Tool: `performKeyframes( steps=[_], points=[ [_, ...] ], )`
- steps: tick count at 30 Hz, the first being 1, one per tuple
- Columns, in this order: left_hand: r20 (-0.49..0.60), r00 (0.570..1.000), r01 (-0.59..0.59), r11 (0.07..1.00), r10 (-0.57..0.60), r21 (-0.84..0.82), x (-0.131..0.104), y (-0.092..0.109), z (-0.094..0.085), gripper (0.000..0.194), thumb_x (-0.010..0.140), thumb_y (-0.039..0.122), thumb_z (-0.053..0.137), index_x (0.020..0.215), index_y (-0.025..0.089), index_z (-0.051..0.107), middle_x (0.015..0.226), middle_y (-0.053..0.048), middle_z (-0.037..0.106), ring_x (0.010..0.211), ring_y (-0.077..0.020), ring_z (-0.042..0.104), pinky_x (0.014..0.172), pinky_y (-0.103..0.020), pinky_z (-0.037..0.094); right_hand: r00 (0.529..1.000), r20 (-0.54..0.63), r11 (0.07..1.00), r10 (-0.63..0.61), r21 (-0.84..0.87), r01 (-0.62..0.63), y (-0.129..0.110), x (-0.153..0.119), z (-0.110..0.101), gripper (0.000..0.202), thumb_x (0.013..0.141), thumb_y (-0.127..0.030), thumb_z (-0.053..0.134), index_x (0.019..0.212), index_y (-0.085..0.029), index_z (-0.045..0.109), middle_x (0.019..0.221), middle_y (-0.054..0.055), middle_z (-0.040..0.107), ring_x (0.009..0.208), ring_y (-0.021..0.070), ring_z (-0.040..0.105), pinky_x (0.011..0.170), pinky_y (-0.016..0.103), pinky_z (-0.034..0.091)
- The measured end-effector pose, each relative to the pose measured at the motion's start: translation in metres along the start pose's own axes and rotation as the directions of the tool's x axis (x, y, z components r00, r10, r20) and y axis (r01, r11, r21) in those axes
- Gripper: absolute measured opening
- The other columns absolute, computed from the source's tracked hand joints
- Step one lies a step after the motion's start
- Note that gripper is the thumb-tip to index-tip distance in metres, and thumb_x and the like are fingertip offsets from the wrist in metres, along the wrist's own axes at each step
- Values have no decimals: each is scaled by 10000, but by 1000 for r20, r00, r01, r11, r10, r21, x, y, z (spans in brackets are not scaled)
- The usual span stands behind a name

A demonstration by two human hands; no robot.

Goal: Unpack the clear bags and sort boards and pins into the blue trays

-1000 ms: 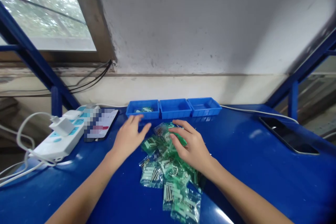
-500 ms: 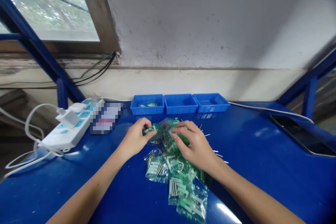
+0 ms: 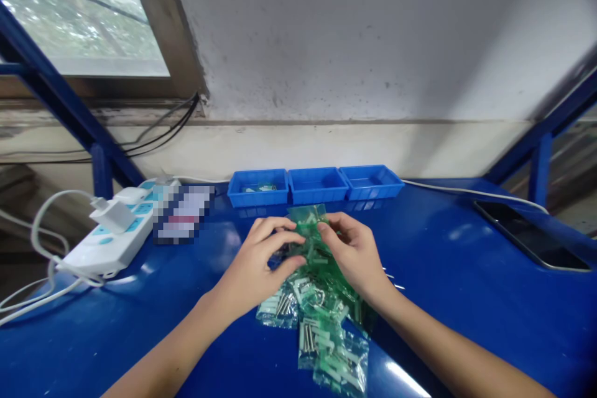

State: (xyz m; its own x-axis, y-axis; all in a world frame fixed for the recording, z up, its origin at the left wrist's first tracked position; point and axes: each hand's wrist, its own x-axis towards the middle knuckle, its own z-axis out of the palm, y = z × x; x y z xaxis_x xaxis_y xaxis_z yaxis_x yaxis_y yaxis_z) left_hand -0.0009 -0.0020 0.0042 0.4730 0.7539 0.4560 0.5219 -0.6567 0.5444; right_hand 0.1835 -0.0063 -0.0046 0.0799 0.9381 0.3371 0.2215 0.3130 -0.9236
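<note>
Head view. Green bag [image 3: 308, 214] sits between the two hands, at the far end of a pile of clear and green bags [image 3: 333, 360] on the blue worktop [image 3: 219, 354]. Right hand [image 3: 361, 255] nearer: thumb and fingers appear pinched on the bag's right edge. Left hand [image 3: 247, 267] comes in from the left, fingers curved, thumb apart; whether it grips anything, cannot tell. Bag's top edge runs left to right; lower part overlaps the pile, so long axis unclear. Pile itself runs near to far. Middle blue tray [image 3: 319, 197] just beyond the bag.
</note>
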Motion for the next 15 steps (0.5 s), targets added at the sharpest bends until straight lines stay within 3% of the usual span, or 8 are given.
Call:
performKeyframes(
  steps=[2, 4, 6, 7, 9, 11, 13, 15],
  points=[
    [16, 977, 211, 951, -213, -225, 1, 0, 2, 223, 896, 374, 465, 951, 231, 627, 967, -55, 584, 864, -188, 533, 730, -335, 455, 981, -57, 976, -186, -128, 178, -1, -2, -3, 117, 818, -256, 537, 857, -186, 622, 771, 22, 571, 645, 122, 527, 544, 240, 435],
    [113, 915, 393, 792, -388, -468, 1, 0, 4, 412, 936, 451, 309, 877, 190, 622, 810, -51, 578, 682, -146, 521, 589, -275, 430, 920, -22, 897, -392, -230, 377, -1, -5, -4, 164, 813, -167, 516, 912, -212, 638, 877, 42, 576, 740, 143, 559, 596, 265, 467],
    [208, 866, 479, 637, -455, -603, 1, 0, 5, 449, 930, 484, 296, 795, 172, 590, 680, -22, 530, 570, -117, 474, 503, -236, 381, 852, 61, 812, -520, -275, 516, 0, -9, -2, 262, 802, -102, 488, 965, -237, 643, 968, 60, 555, 836, 166, 569, 651, 299, 489],
    [220, 860, 488, 615, -460, -620, 1, -1, 5, 407, 916, 483, 352, 767, 173, 568, 640, -2, 498, 543, -106, 455, 484, -223, 364, 830, 101, 783, -548, -287, 552, 2, -10, -1, 299, 798, -82, 475, 983, -246, 644, 1004, 69, 537, 890, 182, 563, 678, 318, 495],
    [155, 886, 444, 700, -438, -559, 0, -2, 5, 278, 881, 429, 477, 778, 182, 553, 634, 21, 476, 540, -98, 450, 484, -213, 362, 831, 158, 771, -533, -314, 554, 4, -11, 0, 344, 791, -68, 457, 1013, -253, 644, 1086, 90, 489, 987, 212, 531, 721, 353, 498],
    [-11, 942, 306, 871, -335, -385, -1, -5, 4, 150, 866, 338, 526, 848, 196, 570, 710, 11, 517, 585, -105, 475, 521, -222, 390, 877, 168, 811, -450, -334, 480, 3, -11, 1, 323, 795, -90, 458, 1009, -236, 649, 1133, 105, 455, 1036, 229, 501, 759, 377, 491],
    [-152, 979, 109, 981, -133, -161, -3, -6, 4, 101, 864, 236, 525, 940, 206, 583, 841, -20, 561, 678, -122, 519, 594, -245, 431, 928, 173, 879, -329, -304, 368, -2, -9, 1, 219, 825, -162, 477, 936, -206, 661, 1062, 97, 490, 973, 211, 516, 766, 367, 481],
    [-193, 979, -70, 997, 72, 17, -6, -6, 5, 172, 853, 137, 503, 991, 208, 579, 931, -43, 568, 798, -147, 548, 694, -275, 459, 959, 202, 942, -199, -228, 244, -9, -7, 1, 215, 867, -272, 476, 766, -179, 641, 834, 46, 520, 784, 162, 525, 678, 315, 465]
  ],
)
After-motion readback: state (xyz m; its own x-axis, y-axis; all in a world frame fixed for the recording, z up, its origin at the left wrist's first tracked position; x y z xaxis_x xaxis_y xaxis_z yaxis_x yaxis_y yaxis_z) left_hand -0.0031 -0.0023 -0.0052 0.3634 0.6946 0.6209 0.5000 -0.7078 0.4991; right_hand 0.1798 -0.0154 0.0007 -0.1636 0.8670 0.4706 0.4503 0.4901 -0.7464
